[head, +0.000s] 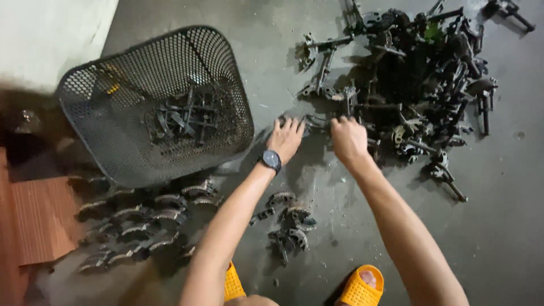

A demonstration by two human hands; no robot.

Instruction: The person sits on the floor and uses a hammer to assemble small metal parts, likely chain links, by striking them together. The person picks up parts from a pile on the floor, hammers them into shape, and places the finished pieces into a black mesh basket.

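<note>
Sorting grimy metal parts on a concrete floor — much left.

Left hand [286,137], fingers spread, and right hand [348,139], curled on a rod-shaped part [317,122], worked the big far-right pile [419,73]; few pieces lay in the mesh basket [107,102] — curved shoes [141,218] ranked near-left.

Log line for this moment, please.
left hand: on metal part | right hand: at pile of parts | mesh basket: some parts inside | floor: curved pieces

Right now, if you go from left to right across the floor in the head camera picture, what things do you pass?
Rows of curved metal pieces → black mesh basket → left hand → right hand → big pile of dark metal parts.
</note>
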